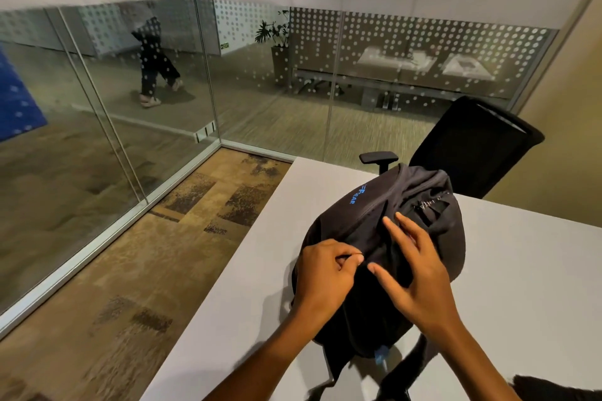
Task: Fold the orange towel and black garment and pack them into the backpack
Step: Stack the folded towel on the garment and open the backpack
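Backpack (365, 221): black, blue lettering on its far-left panel; lies on the white table (537, 270), under both hands.
Left hand (324, 273): on the backpack's near-left side; fingers curled, thumb and forefinger pinching something small at the seam, too small to tell what.
Right hand (420, 277): just right of the left hand; fingers spread and straight, fingertips touching the backpack's top, gripping nothing.
Straps (413, 365): trail from the backpack's near end toward the table edge.
Dark cloth (550, 389): at the table's near-right corner, well apart from the backpack; mostly cut off.
Office chair (472, 146): black, behind the backpack, beyond the table.
Glass wall (130, 91): dotted, left of and behind the backpack.
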### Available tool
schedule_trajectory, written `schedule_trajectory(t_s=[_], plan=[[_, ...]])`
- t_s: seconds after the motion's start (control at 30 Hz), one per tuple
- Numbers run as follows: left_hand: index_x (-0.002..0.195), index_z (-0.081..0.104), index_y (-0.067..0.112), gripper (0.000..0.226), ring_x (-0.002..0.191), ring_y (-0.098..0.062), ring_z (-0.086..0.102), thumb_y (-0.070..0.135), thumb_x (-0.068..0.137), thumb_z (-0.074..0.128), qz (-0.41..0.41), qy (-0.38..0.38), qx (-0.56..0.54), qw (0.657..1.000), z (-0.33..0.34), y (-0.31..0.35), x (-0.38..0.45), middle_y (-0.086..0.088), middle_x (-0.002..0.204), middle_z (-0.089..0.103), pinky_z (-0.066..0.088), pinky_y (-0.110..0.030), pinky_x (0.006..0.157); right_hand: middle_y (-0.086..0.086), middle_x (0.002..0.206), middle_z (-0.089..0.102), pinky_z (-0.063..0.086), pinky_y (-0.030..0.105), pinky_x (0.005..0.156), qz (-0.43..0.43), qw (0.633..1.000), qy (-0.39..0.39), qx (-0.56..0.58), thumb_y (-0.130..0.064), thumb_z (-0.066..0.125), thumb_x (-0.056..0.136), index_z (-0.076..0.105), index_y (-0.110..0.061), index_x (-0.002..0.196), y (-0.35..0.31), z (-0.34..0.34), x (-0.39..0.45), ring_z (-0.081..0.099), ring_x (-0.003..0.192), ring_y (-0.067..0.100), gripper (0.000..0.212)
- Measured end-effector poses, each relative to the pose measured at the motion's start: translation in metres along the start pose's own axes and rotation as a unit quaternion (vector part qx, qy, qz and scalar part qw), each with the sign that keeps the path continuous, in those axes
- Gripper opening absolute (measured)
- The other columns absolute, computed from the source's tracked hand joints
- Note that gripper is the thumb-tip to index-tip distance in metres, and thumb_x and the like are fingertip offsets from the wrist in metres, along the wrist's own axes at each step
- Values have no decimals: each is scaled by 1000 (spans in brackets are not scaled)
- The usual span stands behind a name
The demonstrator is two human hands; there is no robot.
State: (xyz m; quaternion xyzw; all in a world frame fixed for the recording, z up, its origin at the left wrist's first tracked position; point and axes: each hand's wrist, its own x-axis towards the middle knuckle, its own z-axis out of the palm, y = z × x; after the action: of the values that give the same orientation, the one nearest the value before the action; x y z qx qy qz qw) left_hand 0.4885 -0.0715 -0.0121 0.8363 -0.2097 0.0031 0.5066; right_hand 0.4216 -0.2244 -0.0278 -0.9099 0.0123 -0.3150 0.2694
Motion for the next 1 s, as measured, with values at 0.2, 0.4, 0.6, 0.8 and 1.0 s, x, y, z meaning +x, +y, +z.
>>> schedule_trajectory(t_s=[0.2, 0.4, 0.6, 0.8, 1.0], plan=[[85, 77, 23, 8, 71, -3, 68, 22, 79, 71, -15, 3, -103, 995, -4, 28, -3, 8, 75, 73, 54, -16, 68, 9, 147, 41, 39, 36, 102, -5, 999, 39, 15, -42, 58, 81, 68, -27, 112, -6, 22, 0, 40, 134, 26, 37], [88, 76, 20, 10, 74, -8, 68, 20, 82, 69, 84, -19, -129, 988, -2, 53, 13, 5, 80, 73, 56, -23, 70, 1, 145, 46, 50, 47, 96, 58, 991, 39, 115, -34, 54, 82, 75, -18, 101, -3, 24, 8, 53, 125, 24, 32], [134, 50, 29, 73, 125, 2, 45, 43, 67, 76, 123, -160, -146, 968, -2, 10, 37, 16, 135, 47, 42, -21, 100, -19, 117, 65, 51, 32, 95, 112, 973, 74, 187, -26, 68, 85, 75, -21, 103, -1, 3, 15, 62, 109, 0, 20], [133, 50, 34, 77, 144, -16, -4, 72, 66, 52, 223, -22, 207, 952, 26, -3, 33, 8, 157, 15, 12, -41, 108, -16, 106, 70, 51, 24, 89, 87, 982, 67, 151, -32, 68, 83, 76, -27, 97, 4, -12, 24, 64, 101, -1, 16], [103, 73, 25, 33, 144, -7, -7, 46, 85, 54, 175, -49, 160, 970, 38, 2, 29, 10, 153, 26, 5, -51, 115, -9, 117, 64, 27, 8, 99, 39, 993, 85, 65, -33, 66, 83, 76, -23, 92, 17, -21, 47, 47, 116, 11, 17]])
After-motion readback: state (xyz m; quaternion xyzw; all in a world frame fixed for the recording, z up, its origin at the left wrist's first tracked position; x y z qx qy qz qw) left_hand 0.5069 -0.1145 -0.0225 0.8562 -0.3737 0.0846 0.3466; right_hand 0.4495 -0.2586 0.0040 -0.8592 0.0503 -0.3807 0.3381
